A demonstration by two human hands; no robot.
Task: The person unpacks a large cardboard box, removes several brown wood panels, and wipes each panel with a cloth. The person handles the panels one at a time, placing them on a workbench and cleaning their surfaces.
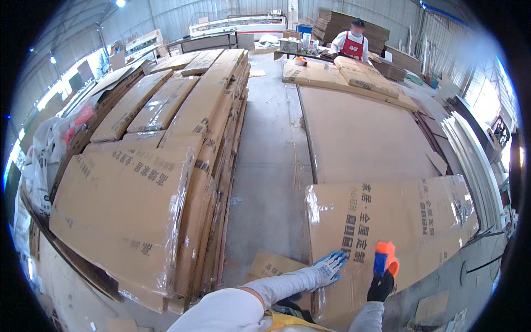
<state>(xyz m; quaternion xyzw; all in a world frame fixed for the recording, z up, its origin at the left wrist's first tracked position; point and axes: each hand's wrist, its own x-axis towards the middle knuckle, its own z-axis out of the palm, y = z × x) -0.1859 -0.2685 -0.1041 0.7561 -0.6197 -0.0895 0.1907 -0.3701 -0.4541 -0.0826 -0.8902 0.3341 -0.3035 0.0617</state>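
Observation:
My left hand (331, 267), in a white and blue work glove, lies flat with fingers extended on a large cardboard-wrapped package (402, 216). The package bears printed writing, and shiny clear tape runs along its ends. In a black glove, my right hand (381, 286) grips an orange and blue tape dispenser (386, 259) by its lower part. The dispenser is above the right part of the package; whether it touches the cardboard is hard to tell.
Left across the concrete aisle (269, 141) stands a tall stack of wrapped cardboard packages (124, 199). Beyond my package lies a large flat board (365, 133). A person in a red apron (352, 45) stands behind more packages (315, 72). White curved panels (473, 153) lean at right.

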